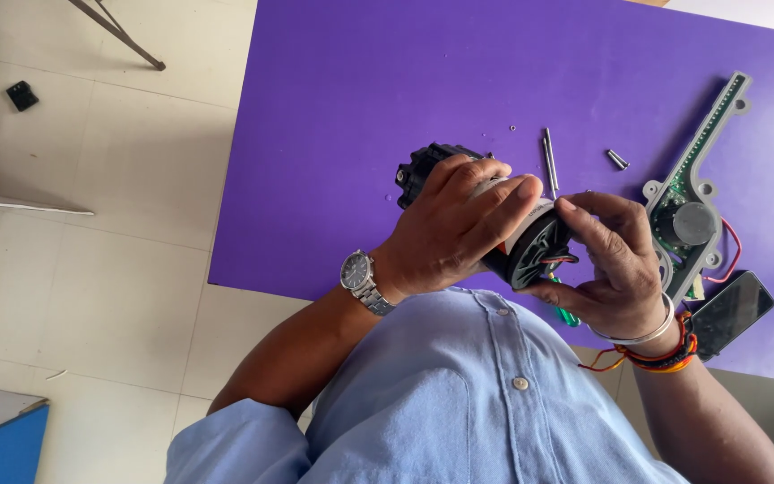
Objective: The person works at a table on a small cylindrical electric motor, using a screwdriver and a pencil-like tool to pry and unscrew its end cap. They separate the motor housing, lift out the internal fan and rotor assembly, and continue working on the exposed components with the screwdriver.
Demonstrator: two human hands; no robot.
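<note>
purple cloth [387, 99] covers the table, and its near edge runs just above the person's chest; its left edge falls away to pale floor tiles [109, 206]. the left half of the cloth lies bare, so the open room is on that side, while the loose parts crowd the right.

head view: both hands meet over the near middle of the cloth, just off its near edge, holding a round black motor [530, 246] with a white shell above the surface. the left hand [450, 229], with a steel watch [360, 276] on its wrist, wraps over the top, fingers pressed together and curled around the body. the right hand [615, 264], wearing a metal bangle and coloured threads, cups the slotted end face, thumb and fingers pinching its rim; short wires show between the palm and the motor. a black housing [418, 166] sits behind the left hand, touching the knuckles or just beyond them, i cannot tell which.

right of the hands lies a grey plate [700, 152] with a green strip and a round part. two thin metal pins [549, 161] and a short screw [617, 159] lie well apart from the edges. a dark phone [735, 309] rests near the right wrist. a green handle [568, 314] peeks under the right hand.

no box or tray appears in this view.
</note>
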